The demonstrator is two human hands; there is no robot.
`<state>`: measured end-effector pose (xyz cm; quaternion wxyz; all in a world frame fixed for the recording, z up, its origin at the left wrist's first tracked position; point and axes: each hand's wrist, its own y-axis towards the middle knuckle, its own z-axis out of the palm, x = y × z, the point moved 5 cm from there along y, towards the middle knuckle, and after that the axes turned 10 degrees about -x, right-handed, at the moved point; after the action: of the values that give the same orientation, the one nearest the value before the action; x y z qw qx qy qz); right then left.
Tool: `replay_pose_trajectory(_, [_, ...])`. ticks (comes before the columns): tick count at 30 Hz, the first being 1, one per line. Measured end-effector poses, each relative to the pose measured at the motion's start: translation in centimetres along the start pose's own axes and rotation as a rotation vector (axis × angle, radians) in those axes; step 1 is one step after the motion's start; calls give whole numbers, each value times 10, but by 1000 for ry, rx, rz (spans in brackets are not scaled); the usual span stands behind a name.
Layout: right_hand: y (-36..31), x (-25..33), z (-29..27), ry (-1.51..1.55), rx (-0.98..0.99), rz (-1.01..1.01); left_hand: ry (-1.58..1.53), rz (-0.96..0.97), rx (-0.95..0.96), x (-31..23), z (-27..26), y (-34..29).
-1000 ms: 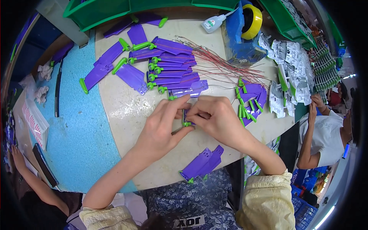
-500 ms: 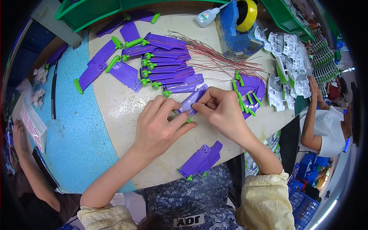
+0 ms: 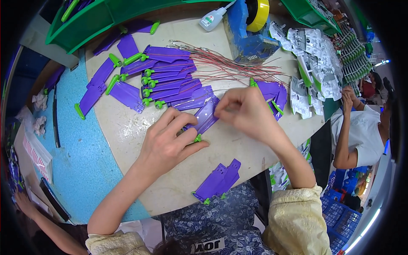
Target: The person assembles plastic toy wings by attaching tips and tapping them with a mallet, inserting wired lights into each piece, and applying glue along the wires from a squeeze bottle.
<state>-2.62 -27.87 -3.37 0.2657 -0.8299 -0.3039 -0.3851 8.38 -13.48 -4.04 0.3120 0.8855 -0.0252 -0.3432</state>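
Observation:
My left hand is closed on a purple plastic piece with a green knob at its lower end, holding it tilted over the table. The fingers of my right hand are pinched together beside the upper end of this piece; what they hold, if anything, is hidden. Just beyond lies a row of similar purple pieces with green round ends. Thin red and dark wires run from them to the right. Nearest to my right hand is a stack of purple pieces with green parts.
Two purple pieces lie near the front edge. At the back stand a glue bottle, a blue tape dispenser and a green bin. White-and-grey parts are piled at right. Co-workers' arms show at both sides.
My right hand has lifted slightly off the purple piece, its fingers now pinched beside the end. My left hand keeps its hold. The whole view has shifted a little.

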Motion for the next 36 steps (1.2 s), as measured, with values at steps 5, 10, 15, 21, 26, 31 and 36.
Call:
replay_pose_trajectory(5, [3,-4,0,-90,-116,-12,-12,45,80,-2,5,4])
replay_pose_trajectory(10, [-13,36,-56,-167,-694,-702,52,46,85,-5,5,4])
replay_pose_trajectory(15, [66,-4,-126,27,-405,160,21,-1,43,-3,7,4])
replay_pose_trajectory(21, [31,-15,-99,460,-485,246,11,-28,44,0,7,4])
replay_pose_trajectory(26, [23,-12,-83,271,-257,231,0,-47,32,2,3,2])
replay_pose_trajectory(31, [-52,-4,-2,546,162,170,-69,-105,57,5,6,4])
replay_pose_trajectory(36, [-49,-10,24,388,135,22,-106,-147,36,5,4,3])
